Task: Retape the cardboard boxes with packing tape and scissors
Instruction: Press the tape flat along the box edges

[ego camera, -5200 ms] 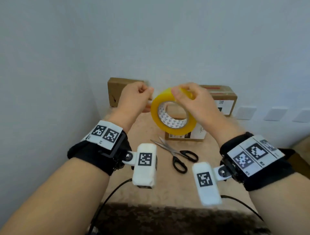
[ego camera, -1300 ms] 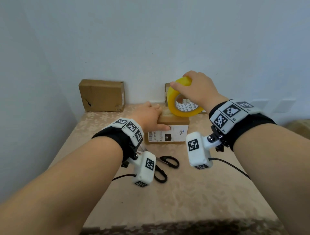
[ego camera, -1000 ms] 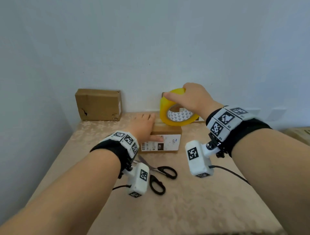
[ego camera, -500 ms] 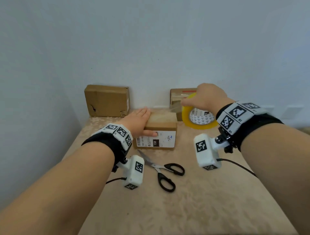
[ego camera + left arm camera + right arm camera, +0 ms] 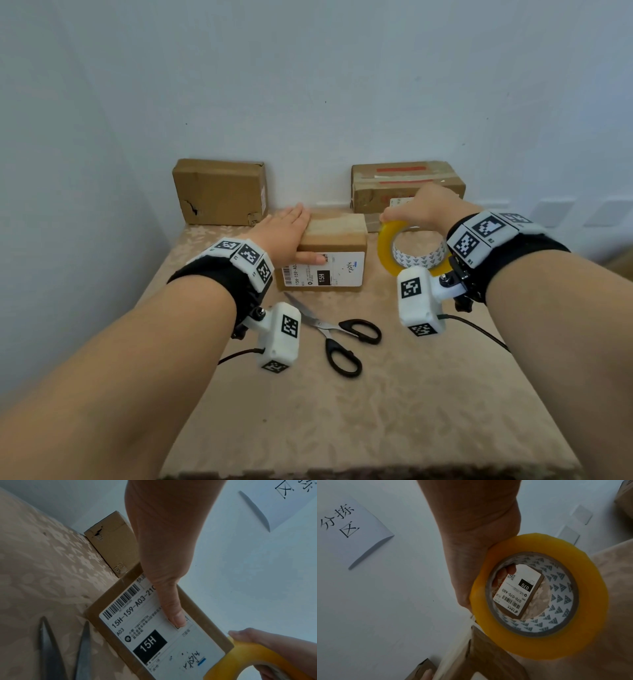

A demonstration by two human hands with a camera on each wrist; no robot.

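A small cardboard box (image 5: 337,238) with a white shipping label (image 5: 154,632) stands mid-table. My left hand (image 5: 289,236) lies flat over its left end with straight fingers, and the thumb (image 5: 171,601) presses on the label. My right hand (image 5: 424,205) grips the top of the yellow tape roll (image 5: 388,248), held on edge just right of the box. In the right wrist view a strip of tape (image 5: 464,641) runs from the roll (image 5: 539,649) back over the box top (image 5: 488,655). Black-handled scissors (image 5: 342,334) lie in front of the box, untouched.
Two more cardboard boxes lean against the back wall: a plain box (image 5: 221,192) at the left and a box with red tape (image 5: 407,181) at the right, behind the roll. The beige patterned tabletop (image 5: 394,411) ends at a wall on the left.
My right hand has carried the roll from above the box rightward and down beside its right end. My left hand has stayed pressed on the box's left end.
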